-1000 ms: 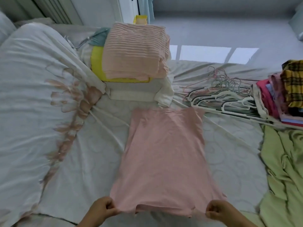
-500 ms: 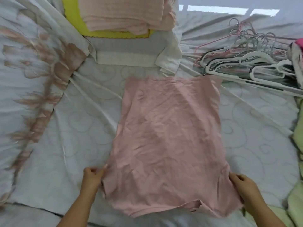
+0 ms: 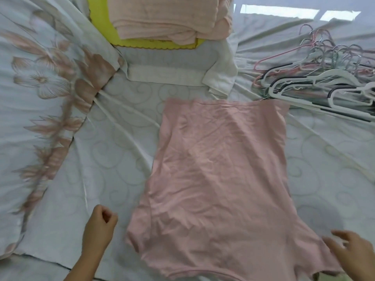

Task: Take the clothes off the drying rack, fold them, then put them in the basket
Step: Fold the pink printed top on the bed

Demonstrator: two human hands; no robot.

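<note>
Hands released pink shirt (image 3: 219, 179), flat between them; left hand (image 3: 99, 227) curled empty, right hand (image 3: 354, 253) spread beside corner.

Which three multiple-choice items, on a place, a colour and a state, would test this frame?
1. Relative to the pink garment, the hangers lie: A on it; B right of its far end; C left of it.
2. The layer under the folded pink stack is: A yellow; B blue; C black.
3. The left hand: A grips the garment; B presses flat on it; C is curled, holding nothing.
Key: B, they are piled at the upper right; A, a yellow edge shows beneath the stack; C, its fingers touch no cloth.
</note>
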